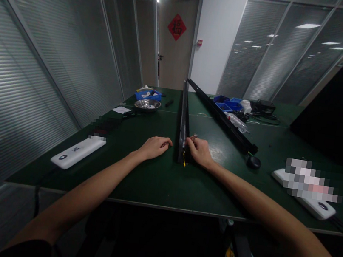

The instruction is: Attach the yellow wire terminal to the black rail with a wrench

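A long black rail point(184, 117) lies lengthwise on the green table, with a short yellow wire point(184, 160) sticking out of its near end. My right hand point(199, 150) is closed at the rail's right side near that end; a small metallic object point(194, 136) shows at its fingers, too small to identify. To the left of the rail, my left hand point(156, 147) rests on the table with its fingers curled together, apart from the rail. Whether those fingers hold anything is hidden.
Another long black rail point(224, 121) lies to the right, by a black round object point(253, 161) and a plastic bottle point(236, 123). Blue bins point(233, 106) stand behind. A metal bowl point(147, 105) sits back left. White devices point(78, 152) flank both sides; a black screen point(341, 115) stands right.
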A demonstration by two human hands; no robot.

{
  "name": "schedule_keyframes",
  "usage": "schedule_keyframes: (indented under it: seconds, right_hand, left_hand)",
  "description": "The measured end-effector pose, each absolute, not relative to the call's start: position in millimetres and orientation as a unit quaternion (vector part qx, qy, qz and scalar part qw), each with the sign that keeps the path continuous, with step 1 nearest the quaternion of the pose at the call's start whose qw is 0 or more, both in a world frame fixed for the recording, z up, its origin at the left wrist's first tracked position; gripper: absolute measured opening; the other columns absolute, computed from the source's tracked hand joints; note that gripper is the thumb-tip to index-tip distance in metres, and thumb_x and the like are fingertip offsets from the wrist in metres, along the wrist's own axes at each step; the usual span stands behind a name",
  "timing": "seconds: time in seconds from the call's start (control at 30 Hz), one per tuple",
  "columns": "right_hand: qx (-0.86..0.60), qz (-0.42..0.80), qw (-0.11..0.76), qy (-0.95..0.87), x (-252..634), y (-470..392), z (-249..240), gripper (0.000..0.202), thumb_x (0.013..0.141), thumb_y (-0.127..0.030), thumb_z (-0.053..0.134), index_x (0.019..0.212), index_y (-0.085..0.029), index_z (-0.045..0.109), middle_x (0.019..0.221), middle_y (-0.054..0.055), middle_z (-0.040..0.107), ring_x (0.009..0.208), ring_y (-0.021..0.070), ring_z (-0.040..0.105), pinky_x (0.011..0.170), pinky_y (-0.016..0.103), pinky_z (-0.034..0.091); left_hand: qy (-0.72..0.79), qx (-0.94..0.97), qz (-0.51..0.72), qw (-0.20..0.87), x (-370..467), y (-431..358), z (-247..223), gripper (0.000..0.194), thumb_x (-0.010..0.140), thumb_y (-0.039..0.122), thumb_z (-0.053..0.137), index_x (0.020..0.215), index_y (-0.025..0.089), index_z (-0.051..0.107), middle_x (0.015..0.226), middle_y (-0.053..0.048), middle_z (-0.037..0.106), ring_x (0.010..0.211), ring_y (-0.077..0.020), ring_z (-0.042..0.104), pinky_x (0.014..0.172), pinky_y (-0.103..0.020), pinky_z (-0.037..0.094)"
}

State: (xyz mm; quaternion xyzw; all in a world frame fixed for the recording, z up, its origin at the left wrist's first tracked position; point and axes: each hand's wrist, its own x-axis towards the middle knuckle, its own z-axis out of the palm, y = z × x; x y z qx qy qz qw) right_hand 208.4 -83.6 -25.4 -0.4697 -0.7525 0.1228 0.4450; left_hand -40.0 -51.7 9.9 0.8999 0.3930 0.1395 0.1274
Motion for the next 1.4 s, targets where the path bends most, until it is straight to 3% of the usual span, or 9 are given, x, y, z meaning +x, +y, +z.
schedule_keyframes:
  seconds: [0.93, 1.4]
  right_hand:
    - [-0.414, 0.141, 0.408, -0.801, 215.6, -79.0, -22.1, 0.024, 0.103, -0.036, 0.062, 0.114, -0.016, 0.066, 0.11, 0.006, 0.07, 0.092, 0.0181, 0.07, 0.082, 0.037, 0.06]
    - [-0.482, 0.122, 0.45, -0.742, 209.7, -81.0, -29.4, 0.026, 0.102, -0.037, 0.063, 0.115, -0.015, 0.066, 0.109, 0.005, 0.069, 0.089, 0.0184, 0.07, 0.078, 0.036, 0.061]
  left_hand:
    - [0.389, 0.903, 0.142, 0.114, -40.0, -50.7, 7.9, 0.025, 0.104, 0.034, 0.062, 0.119, 0.015, 0.065, 0.114, -0.008, 0.068, 0.097, -0.0214, 0.068, 0.087, -0.041, 0.059]
    - [0.391, 0.902, 0.143, 0.115, -40.1, -49.6, 6.1, 0.026, 0.104, 0.035, 0.062, 0.12, 0.014, 0.065, 0.114, -0.008, 0.067, 0.097, -0.0214, 0.068, 0.086, -0.041, 0.059]
